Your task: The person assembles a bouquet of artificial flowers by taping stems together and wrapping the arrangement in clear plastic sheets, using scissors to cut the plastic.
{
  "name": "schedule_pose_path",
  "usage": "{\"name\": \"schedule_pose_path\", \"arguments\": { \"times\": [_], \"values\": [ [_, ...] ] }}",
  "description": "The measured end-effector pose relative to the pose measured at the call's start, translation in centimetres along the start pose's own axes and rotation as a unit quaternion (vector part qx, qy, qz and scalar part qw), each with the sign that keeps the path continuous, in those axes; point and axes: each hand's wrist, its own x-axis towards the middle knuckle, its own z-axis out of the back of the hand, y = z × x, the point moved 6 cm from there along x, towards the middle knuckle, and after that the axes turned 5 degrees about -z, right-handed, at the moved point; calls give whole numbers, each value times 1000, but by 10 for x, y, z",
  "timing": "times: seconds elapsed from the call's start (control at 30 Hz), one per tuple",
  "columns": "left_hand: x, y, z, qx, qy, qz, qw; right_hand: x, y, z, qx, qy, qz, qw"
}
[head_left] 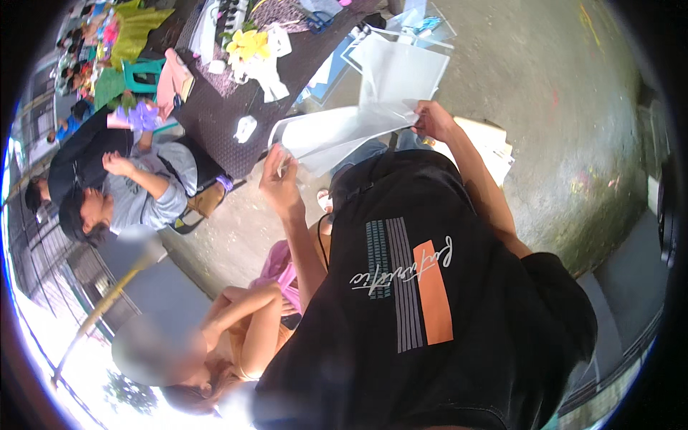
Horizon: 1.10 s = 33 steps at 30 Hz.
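Note:
A clear plastic folder (337,140) with white showing through it is stretched between my two hands, in front of my body. My left hand (280,183) pinches its near left corner between thumb and fingers. At the far right corner, my right hand (434,121) grips the edge with the fingers closed. The folder's sheet bows a little between them. Just beyond it lies a translucent plastic sheet (401,69), on top of other sheets and blue-edged papers (331,75).
A dark textured table (208,129) at the left carries a yellow flower (249,45) and crumpled white paper (245,129). Seated at the left is a person in grey (154,172), near a purple flower (141,116). Another person (247,322) is close at lower left. Cream folders (489,147) lie right.

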Motion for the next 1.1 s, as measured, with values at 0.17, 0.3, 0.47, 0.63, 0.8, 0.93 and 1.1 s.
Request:
{"name": "schedule_pose_path", "arguments": {
  "times": [0.17,0.3,0.47,0.63,0.8,0.93,1.1],
  "values": [
    [-6,32,8,27,-12,43,999,-6,-21,17,-16,-18,-29,999],
    [-15,49,11,49,-18,73,996,5,-30,35,-13,-55,-41,998],
    [-43,105,41,150,8,176,973,2,-37,32,-56,-86,-35,994],
    [-89,158,56,1,108,264,958,19,-43,32,-136,-120,-21,983],
    [-66,162,42,106,156,331,925,7,-23,2,-157,-107,25,981],
    [-39,181,18,15,247,318,915,-4,-6,-12,-152,-104,57,981],
    [-32,219,13,-162,199,317,913,-11,-2,-17,-179,-79,80,977]
  ]
}}
